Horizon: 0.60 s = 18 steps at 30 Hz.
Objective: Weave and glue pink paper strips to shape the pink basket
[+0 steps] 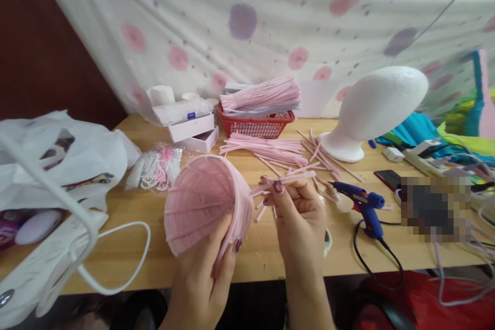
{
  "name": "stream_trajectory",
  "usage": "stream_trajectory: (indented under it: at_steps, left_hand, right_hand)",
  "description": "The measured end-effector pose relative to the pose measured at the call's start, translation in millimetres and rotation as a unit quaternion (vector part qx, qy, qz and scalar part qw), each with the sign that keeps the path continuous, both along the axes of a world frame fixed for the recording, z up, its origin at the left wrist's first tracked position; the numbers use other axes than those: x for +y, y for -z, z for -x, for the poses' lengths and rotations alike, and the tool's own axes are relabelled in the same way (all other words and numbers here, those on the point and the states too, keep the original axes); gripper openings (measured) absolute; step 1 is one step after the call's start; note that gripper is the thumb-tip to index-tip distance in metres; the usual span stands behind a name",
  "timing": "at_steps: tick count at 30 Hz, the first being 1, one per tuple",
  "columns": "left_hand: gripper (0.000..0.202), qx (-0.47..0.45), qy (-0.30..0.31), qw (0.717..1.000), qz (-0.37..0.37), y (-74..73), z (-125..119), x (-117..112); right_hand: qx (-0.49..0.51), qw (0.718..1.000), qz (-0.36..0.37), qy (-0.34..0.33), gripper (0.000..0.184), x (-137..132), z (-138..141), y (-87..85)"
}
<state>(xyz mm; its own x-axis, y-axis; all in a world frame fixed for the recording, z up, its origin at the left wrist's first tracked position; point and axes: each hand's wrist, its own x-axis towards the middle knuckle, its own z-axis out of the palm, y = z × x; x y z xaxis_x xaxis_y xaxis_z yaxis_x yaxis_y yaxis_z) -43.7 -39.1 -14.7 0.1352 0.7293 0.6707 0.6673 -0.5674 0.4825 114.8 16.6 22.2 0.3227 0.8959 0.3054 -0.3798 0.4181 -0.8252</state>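
Observation:
My left hand [211, 263] grips a pink dome-shaped cap [201, 201] woven from paper strips, its hollow side turned toward me. My right hand [297, 211] pinches a small bunch of pink paper strips [286, 179] just right of the cap's rim, fingers closed round them. Both hands hover over the wooden table [255, 252] near its front edge.
Loose pink strips [270, 147] lie behind the hands, more in a red basket [257, 125]. A white foam head [375, 105] stands at the right, a blue glue gun [361, 206] with black cord beside my right hand. White bags [58, 165] and pink boxes [191, 126] sit left.

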Motion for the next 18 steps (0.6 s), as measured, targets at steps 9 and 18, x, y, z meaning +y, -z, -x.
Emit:
stream_trajectory:
  at_steps: [9,18]
  left_hand:
    - [0.041,-0.012,0.0,1.0,0.023,1.9,-1,-4]
    - [0.037,-0.071,-0.02,0.996,0.059,5.3,-9,-9]
  right_hand:
    - [-0.069,0.991,-0.078,0.081,0.009,-5,12,-0.7]
    - [-0.125,0.983,-0.126,0.04,0.023,-10,13,9.9]
